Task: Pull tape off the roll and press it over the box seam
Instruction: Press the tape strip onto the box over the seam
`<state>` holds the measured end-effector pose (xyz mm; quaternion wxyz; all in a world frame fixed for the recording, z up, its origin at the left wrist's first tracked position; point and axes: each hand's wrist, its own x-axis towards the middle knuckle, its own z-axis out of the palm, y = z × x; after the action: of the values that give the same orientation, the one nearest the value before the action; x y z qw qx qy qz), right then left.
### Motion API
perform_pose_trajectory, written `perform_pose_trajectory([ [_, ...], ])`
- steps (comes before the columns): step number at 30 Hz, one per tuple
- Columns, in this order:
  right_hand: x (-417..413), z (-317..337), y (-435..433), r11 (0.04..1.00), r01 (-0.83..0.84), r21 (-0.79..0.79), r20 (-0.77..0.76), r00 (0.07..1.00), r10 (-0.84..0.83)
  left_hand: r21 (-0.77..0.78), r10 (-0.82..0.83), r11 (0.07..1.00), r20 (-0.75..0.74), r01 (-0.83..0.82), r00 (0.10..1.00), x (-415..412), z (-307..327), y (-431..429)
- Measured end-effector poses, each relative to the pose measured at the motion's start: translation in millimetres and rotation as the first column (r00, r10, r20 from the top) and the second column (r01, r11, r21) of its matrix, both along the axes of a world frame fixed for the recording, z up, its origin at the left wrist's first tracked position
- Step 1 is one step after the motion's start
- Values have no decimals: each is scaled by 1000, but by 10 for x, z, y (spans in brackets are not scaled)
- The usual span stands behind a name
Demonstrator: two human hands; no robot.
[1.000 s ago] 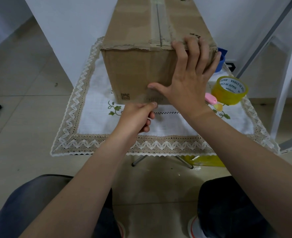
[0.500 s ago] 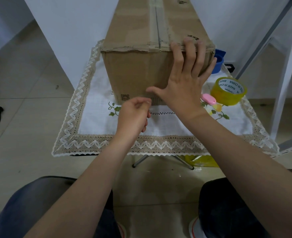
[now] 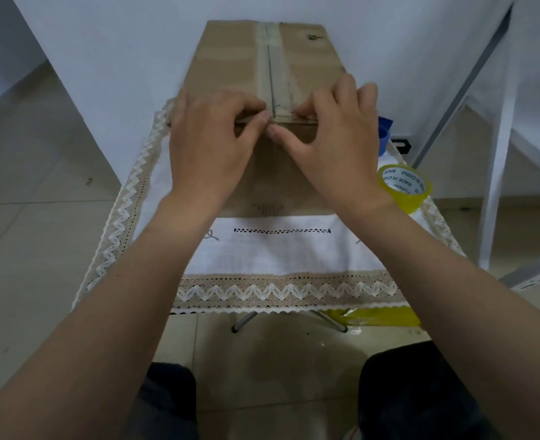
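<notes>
Both hands press with curled fingers on the near top edge of the brown cardboard box (image 3: 272, 173), the left hand (image 3: 210, 144) and right hand (image 3: 334, 141) meeting at the taped centre seam (image 3: 272, 77); neither holds anything that can be made out. The box stands on a white lace-trimmed cloth (image 3: 278, 258). The yellow roll of clear tape (image 3: 403, 188) lies on the cloth just right of the right wrist, with a blue object (image 3: 384, 134) behind it.

The cardboard box (image 3: 272, 68) stood on my bench (image 3: 281, 258), against the wall; the tape roll (image 3: 403, 187) lay to its right, beside my right hand (image 3: 335, 138).
</notes>
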<state>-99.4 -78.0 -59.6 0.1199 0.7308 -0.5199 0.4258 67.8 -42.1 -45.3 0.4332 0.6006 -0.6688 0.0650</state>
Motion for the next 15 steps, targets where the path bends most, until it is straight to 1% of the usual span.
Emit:
perform_pose_trajectory([
  [2,5,58,-48,998,-13,58,-9,1000,14,15,-33,999,-59,34,998,7,30,-58],
  [3,-3,81,-63,995,-27,93,9,1000,26,11,-30,999,-64,30,998,3,27,-69],
  [7,-35,146,-113,973,-111,203,178,981,75,-26,-7,1000,-61,5,998,-7,-46,-100],
  [11,-60,122,-100,960,-177,217,268,957,116,-63,-37,998,-114,30,993,-3,-74,-133],
  [15,-143,112,-120,952,-221,213,285,946,156,-77,-82,994,-106,74,991,29,-115,-131],
])
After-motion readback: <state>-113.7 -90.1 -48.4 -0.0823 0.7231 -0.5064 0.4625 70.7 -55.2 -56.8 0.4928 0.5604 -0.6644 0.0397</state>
